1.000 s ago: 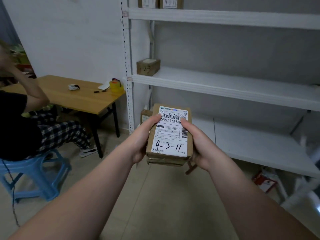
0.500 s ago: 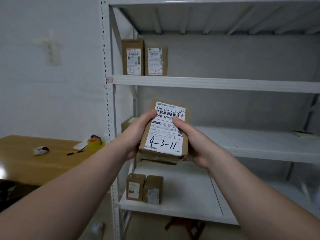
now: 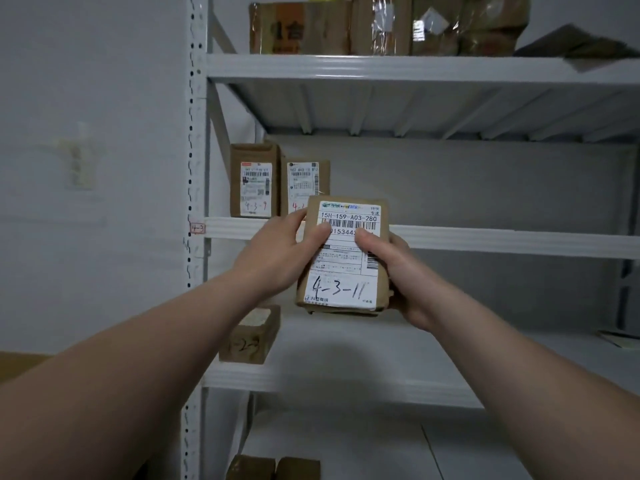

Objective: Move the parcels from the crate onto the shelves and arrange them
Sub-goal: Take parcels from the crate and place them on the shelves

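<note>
Holding brown cardboard parcel marked 4-3-11 (image 3: 341,258) in both hands, just in front of white metal shelf board tagged 4-3 (image 3: 485,239), not yet on it.

Grip: left hand (image 3: 273,251) wrapped on the left edge, right hand (image 3: 391,271) on the right edge, thumbs across the label. Raise the bottom edge over that board's front lip, then stand it upright, label out, next in the row at that board's left end: brown parcel marked 4-3-9 (image 3: 254,181), then brown labelled parcel (image 3: 304,183), half hidden behind the held one and likely easy to knock. Bare board to the right. Above that board, taped brown boxes (image 3: 301,29); below it, small brown box (image 3: 251,336) lying flat. Neither looks in the way.
</note>
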The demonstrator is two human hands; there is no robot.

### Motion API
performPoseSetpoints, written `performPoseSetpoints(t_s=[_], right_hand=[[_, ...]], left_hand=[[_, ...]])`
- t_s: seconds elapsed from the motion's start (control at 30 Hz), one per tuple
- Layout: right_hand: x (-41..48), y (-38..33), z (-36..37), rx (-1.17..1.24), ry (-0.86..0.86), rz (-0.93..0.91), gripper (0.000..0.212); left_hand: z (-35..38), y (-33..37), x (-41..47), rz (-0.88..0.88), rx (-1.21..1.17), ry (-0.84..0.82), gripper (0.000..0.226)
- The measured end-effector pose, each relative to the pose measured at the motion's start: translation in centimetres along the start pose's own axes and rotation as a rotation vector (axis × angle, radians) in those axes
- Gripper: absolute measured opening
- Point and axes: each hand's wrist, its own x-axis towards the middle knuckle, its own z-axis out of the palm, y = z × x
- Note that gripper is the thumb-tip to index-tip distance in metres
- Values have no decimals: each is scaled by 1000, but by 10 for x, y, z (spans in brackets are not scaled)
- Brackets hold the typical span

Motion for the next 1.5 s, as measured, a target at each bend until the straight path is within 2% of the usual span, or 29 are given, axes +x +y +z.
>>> performPoseSetpoints(t_s=[0.07, 0.1, 0.23, 0.43, 0.5, 0.63, 0.73, 1.03, 1.5], right_hand=[[20, -7, -6, 2, 23, -50, 61], [31, -11, -10, 0, 31, -78, 62], [78, -25, -25, -3, 77, -172, 76], [156, -36, -56, -31, 169, -311, 110], [180, -38, -67, -39, 201, -332, 113], [222, -29, -85, -51, 232, -354, 106], [247, -17, -89, -78, 248, -355, 98], [293, 10, -83, -182, 259, -323, 90], [302, 11, -69, -529, 273, -215, 52]], left_hand=[[0, -6, 25, 16, 124, 37, 91], [0, -6, 38, 13, 185, 51, 92], [-1, -2, 82, -21, 425, 118, 79], [11, -3, 150, -24, 611, 159, 77], [18, -10, 172, -14, 655, 193, 74], [34, -24, 205, -2, 701, 259, 62], [49, -37, 218, 9, 761, 237, 59], [69, -64, 257, 103, 772, 253, 64], [79, -87, 291, 178, 648, 265, 67]])
